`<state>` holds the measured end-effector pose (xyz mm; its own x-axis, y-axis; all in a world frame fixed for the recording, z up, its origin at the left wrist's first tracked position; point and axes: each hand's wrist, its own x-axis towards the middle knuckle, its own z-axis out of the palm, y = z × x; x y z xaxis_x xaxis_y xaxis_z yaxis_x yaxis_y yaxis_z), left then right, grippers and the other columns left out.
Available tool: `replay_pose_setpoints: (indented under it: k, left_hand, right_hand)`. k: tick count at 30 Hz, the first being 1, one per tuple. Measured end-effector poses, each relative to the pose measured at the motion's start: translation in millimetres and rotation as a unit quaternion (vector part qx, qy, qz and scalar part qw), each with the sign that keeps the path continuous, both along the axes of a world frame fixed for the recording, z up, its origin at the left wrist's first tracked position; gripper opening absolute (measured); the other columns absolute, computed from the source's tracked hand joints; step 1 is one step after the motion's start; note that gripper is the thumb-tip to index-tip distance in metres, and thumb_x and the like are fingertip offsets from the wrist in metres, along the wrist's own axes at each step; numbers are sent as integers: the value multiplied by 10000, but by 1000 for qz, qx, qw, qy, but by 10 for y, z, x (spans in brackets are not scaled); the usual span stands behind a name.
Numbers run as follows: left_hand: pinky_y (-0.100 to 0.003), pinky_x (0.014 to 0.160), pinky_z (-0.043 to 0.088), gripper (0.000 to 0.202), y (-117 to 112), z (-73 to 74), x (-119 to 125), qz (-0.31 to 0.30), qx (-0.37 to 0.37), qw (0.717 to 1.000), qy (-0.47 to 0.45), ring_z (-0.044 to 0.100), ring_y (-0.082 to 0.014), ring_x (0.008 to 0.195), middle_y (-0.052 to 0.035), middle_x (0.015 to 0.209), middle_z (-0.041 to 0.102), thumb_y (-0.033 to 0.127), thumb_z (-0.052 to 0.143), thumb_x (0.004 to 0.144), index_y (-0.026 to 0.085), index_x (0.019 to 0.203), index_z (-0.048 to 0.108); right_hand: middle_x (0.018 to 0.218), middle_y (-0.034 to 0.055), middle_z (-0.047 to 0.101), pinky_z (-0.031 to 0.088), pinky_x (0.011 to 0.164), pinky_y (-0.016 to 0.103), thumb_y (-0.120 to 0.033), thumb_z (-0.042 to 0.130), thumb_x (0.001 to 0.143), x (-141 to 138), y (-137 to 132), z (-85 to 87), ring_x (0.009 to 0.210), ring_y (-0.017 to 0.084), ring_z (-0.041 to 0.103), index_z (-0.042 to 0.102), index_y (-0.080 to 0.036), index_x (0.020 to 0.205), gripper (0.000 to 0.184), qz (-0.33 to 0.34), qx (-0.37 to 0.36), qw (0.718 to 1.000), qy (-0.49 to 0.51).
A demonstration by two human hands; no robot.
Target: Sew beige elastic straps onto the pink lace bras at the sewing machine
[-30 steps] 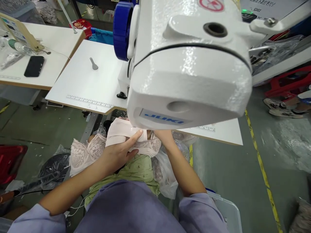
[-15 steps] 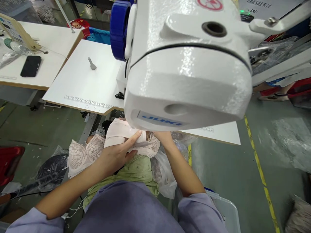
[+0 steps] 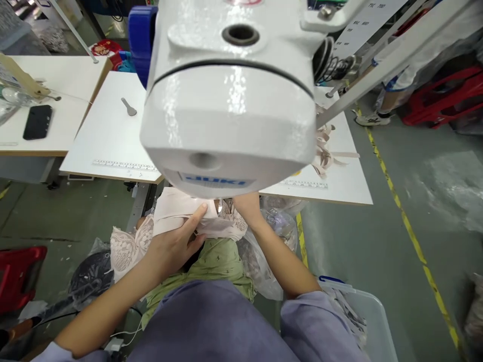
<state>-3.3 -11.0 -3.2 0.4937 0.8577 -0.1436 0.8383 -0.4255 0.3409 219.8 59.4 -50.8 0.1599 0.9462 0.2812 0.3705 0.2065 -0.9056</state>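
Note:
A pale pink lace bra (image 3: 179, 211) lies under the head of a white sewing machine (image 3: 226, 125). My left hand (image 3: 175, 246) is closed on its smooth band, thumb on top and the other fingers partly beneath the cloth. One lace cup (image 3: 126, 246) hangs down to the left of that hand. At the bra's right side is my right hand (image 3: 247, 207), close under the machine head, which hides its fingers. A shiny metal part (image 3: 220, 206) shows between the hands. The needle area is hidden behind the machine head.
Loose pale straps (image 3: 324, 151) lie on the white sewing table (image 3: 101, 130), right of the machine. A small grey tool (image 3: 129, 107) is on its left part. A phone (image 3: 37, 122) rests on the neighbouring table. A clear bin (image 3: 372, 311) stands at my right.
The view has shifted, so the machine head appears further left and the straps on the table have come into sight. Both hands stay at the bra, with little movement.

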Motion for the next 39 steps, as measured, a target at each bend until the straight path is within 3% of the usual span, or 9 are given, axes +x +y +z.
replay_pose_setpoints:
  k: [3, 10, 16, 30, 32, 36, 39]
  left_hand:
    - [-220, 469, 317, 631, -11, 22, 3, -13, 24, 1000, 9, 662, -159, 654, -21, 982, 732, 426, 515, 992, 308, 1573, 300]
    - [-224, 492, 317, 610, -1, 55, 16, -35, 46, 998, 10, 634, -159, 614, -32, 898, 719, 441, 467, 1015, 263, 1570, 289]
    - [-220, 474, 281, 641, -4, 82, 87, -36, 32, 998, 35, 607, -169, 561, 3, 712, 664, 441, 475, 1014, 285, 1591, 243]
    - [-217, 541, 460, 620, 16, 163, 278, -43, 40, 998, -7, 670, -171, 660, -58, 1007, 750, 359, 518, 992, 259, 1568, 311]
    - [-224, 537, 467, 617, 6, 145, 271, -40, 41, 998, -6, 682, -180, 646, -51, 968, 756, 362, 520, 990, 263, 1563, 313]
    - [-240, 500, 463, 744, -17, 63, 205, -9, 61, 998, -22, 655, -186, 512, -27, 770, 739, 422, 519, 992, 198, 1598, 151]
    - [-271, 490, 495, 891, -78, -15, 191, 4, 90, 995, -41, 688, -224, 540, -94, 817, 758, 468, 504, 997, 90, 1593, -39]
  right_hand:
    - [1175, 114, 639, 543, 855, 394, -409, 581, 937, 33, -81, 1, 1029, 245, 621, 681, -217, 1045, 242, -35, 11, 997, 63]
    - [1153, 83, 624, 529, 910, 407, -395, 579, 945, 92, -203, -52, 1053, 231, 607, 680, -245, 1017, 195, -29, -7, 994, 104]
    - [1149, 70, 637, 527, 943, 410, -421, 591, 949, 103, -272, -80, 1052, 224, 624, 683, -256, 1018, 201, -29, -22, 992, 123]
    - [1104, 66, 646, 511, 934, 371, -410, 569, 968, 50, -402, -59, 1043, 211, 621, 675, -242, 1016, 205, -8, -22, 986, 163]
    - [1087, 65, 637, 512, 912, 367, -413, 565, 968, 5, -414, -55, 1011, 206, 618, 670, -239, 1015, 209, -5, -20, 984, 174]
    - [1057, 62, 649, 516, 861, 352, -433, 576, 952, -95, -465, -74, 950, 198, 620, 638, -240, 1062, 231, -3, -38, 980, 198]
    - [1061, 68, 663, 516, 862, 357, -450, 606, 929, -150, -608, -89, 962, 208, 626, 608, -236, 1107, 279, -13, -57, 978, 200]
